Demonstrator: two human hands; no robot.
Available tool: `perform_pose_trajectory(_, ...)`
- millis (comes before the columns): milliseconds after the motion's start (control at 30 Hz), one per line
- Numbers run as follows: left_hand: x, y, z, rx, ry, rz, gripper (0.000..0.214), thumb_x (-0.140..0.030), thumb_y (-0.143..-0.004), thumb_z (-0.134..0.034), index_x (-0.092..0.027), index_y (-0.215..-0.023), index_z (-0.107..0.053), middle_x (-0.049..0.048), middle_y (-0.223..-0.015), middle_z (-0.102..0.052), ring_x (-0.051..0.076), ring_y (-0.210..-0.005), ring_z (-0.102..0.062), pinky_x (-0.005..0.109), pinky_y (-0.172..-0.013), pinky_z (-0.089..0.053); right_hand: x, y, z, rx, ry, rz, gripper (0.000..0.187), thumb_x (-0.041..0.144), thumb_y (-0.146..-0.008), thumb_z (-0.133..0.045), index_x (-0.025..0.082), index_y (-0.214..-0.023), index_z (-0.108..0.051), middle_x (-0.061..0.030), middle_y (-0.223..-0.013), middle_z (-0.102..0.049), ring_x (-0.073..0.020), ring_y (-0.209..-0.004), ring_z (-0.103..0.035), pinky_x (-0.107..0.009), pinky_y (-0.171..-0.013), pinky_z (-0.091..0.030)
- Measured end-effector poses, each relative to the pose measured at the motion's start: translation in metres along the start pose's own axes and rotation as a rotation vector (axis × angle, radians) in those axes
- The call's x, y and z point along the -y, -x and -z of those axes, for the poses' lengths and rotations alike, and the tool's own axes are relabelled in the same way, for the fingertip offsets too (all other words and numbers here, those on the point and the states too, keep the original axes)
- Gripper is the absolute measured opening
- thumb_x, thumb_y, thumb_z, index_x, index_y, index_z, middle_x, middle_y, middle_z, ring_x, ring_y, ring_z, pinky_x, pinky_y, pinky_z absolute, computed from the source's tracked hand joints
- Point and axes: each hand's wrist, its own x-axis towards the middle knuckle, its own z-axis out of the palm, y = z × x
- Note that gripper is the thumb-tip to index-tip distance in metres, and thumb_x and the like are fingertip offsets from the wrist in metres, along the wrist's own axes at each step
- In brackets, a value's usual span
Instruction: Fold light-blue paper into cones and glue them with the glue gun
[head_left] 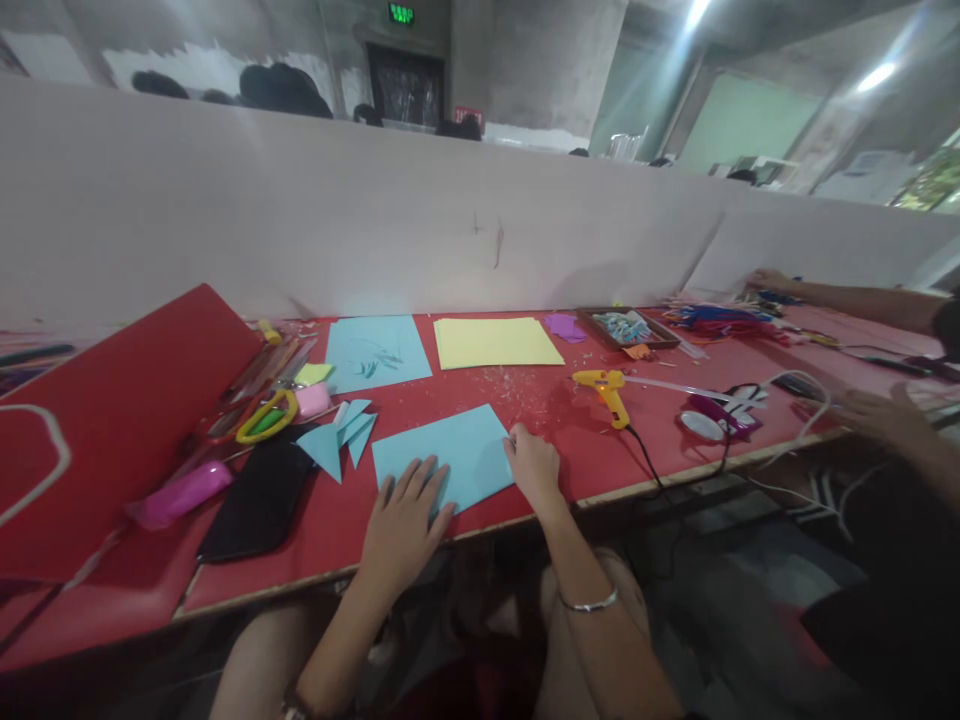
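A blue sheet point(469, 448) lies by the near edge of the desk point(589, 465); the left hand point(403, 522) spreads flat on it, likely to steady it. The right hand point(534, 466), apart, curls at its right edge; whether pinching, I can't tell.

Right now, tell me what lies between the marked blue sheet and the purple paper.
The yellow paper lies between them, as the head view shows.

The left hand point(401, 522) lies palm down, its fingers a little spread and its thumb set apart, pointing to the right hand point(535, 468). This one has fingers bent inward; whether they pinch, I cannot tell. The bare left forearm point(346, 632) slants forward and rightward, the right forearm point(579, 575) forward and leftward.
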Motion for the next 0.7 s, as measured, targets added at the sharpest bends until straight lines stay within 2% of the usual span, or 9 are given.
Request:
perform_pose_trajectory(233, -0.001, 0.009, -0.003, -0.071, -0.026, -0.001, 0.044, -0.039, -0.088, -0.034, -0.023, -0.128, -0.045, 0.0050, -0.135, -0.043, 0.025, -0.125, -0.038, 0.048, -0.099, -0.033, 0.000, 0.000, 0.002, 0.016, -0.009, 0.010, 0.021, 0.031, -0.090, -0.038, 0.019, -0.097, -0.053, -0.0081, -0.089, -0.068, -0.0178, -0.083, -0.064, -0.025, -0.066, -0.038)
perform_pose_trajectory(533, 0.008, 0.015, 0.000, -0.039, 0.005, -0.100, 0.049, -0.044, -0.083, -0.044, -0.022, -0.126, -0.046, 0.0068, -0.134, -0.045, 0.027, -0.124, -0.039, 0.047, -0.099, -0.036, 0.000, -0.001, 0.001, 0.010, -0.026, 0.025, 0.020, 0.029, -0.089, -0.039, 0.018, -0.098, -0.053, -0.0080, -0.088, -0.067, -0.0184, -0.083, -0.063, -0.026, -0.068, -0.038)
perform_pose_trajectory(700, 0.024, 0.026, 0.003, 0.020, 0.161, -0.205, 0.043, -0.027, -0.081, -0.048, -0.025, -0.124, -0.048, 0.0037, -0.133, -0.047, 0.019, -0.121, -0.043, 0.034, -0.097, -0.041, -0.002, 0.003, 0.000, -0.002, -0.055, 0.057, 0.021, 0.028, -0.088, -0.041, 0.017, -0.100, -0.054, -0.0077, -0.089, -0.065, -0.0195, -0.086, -0.061, -0.028, -0.073, -0.039)
